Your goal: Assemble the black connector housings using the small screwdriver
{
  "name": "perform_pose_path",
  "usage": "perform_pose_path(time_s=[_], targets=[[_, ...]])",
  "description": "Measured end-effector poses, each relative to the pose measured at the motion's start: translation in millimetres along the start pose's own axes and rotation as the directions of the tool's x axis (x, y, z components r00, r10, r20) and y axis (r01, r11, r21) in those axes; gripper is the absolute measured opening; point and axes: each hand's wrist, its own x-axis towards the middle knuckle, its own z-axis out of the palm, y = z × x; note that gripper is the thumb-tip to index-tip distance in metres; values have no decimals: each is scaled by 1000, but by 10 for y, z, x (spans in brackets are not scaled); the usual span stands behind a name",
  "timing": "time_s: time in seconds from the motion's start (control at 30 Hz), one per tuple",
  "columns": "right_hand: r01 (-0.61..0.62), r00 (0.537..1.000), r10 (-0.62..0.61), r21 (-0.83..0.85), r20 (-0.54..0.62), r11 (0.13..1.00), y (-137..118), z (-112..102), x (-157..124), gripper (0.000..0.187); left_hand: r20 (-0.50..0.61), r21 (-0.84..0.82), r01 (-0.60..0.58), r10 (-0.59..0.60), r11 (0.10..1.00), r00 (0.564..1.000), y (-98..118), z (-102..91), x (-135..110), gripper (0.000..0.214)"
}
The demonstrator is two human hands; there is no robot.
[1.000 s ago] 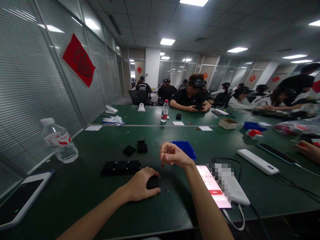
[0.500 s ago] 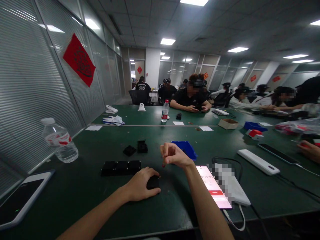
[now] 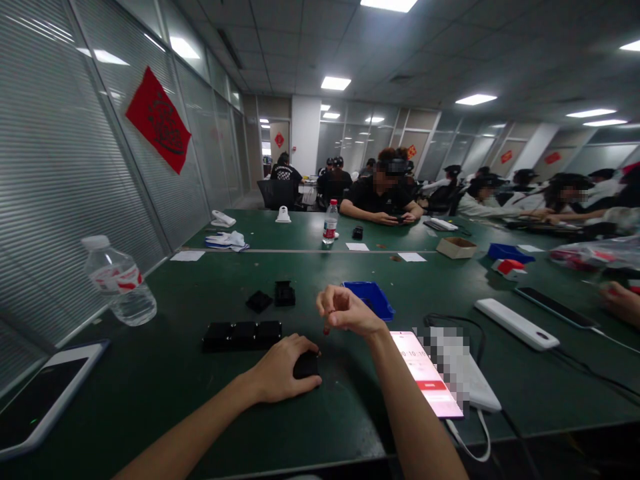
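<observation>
My left hand (image 3: 285,370) rests on the green table with its fingers and thumb closed around a small black box-like piece (image 3: 306,365). Above and to the right of it, my right hand (image 3: 347,312) is raised, its fingers curled towards the thumb. Whatever those fingers may pinch is too small to make out. Left of my hands lies a row of black square pieces (image 3: 243,335). Behind that row are a flat black piece (image 3: 259,301) and an upright black part (image 3: 285,293). A blue tray (image 3: 377,300) is partly hidden behind my right hand.
A lit phone (image 3: 427,377) and a white power bank (image 3: 475,373) with cables lie at right. At left are a water bottle (image 3: 120,283) and a white-edged device (image 3: 50,393). Across the table (image 3: 200,413), a person (image 3: 383,193) sits near another bottle (image 3: 330,223).
My right hand has shifted very slightly left and its fingers have loosened a little. My left hand stays on the black piece.
</observation>
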Motion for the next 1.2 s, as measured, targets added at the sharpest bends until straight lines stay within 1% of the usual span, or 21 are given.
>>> perform_pose_path(time_s=[0.1,0.23,0.33,0.4,0.5,0.6,0.83,1.03,1.2], targets=[[-42,999,42,3,3,999,-6,-15,-14,35,7,5,4,-5,1000,1000,-14,9,0,38],[-83,997,82,48,12,995,26,-58,-36,35,13,7,9,-9,1000,1000,-10,10,5,38],[-132,991,132,22,25,991,55,-89,-53,40,18,16,12,-13,1000,1000,-3,7,3,38],[-143,990,143,-6,18,990,63,-97,-56,37,20,16,16,-17,1000,1000,-5,6,-1,38],[-115,993,115,-18,5,993,60,-92,-43,30,16,11,15,-16,1000,1000,-8,3,-3,39],[-81,997,81,-29,9,996,56,-84,-26,30,18,8,21,-21,1000,1000,2,-6,-2,40],[-14,1000,15,-73,10,997,46,-66,-23,31,20,-6,16,-16,1000,1000,16,-16,-3,39],[24,1000,-23,-71,10,997,36,-34,-17,33,13,-8,14,-14,1000,1000,10,-12,2,39],[73,996,-77,-79,-43,994,33,-24,4,37,9,3,5,-5,1000,1000,0,-2,-4,39]])
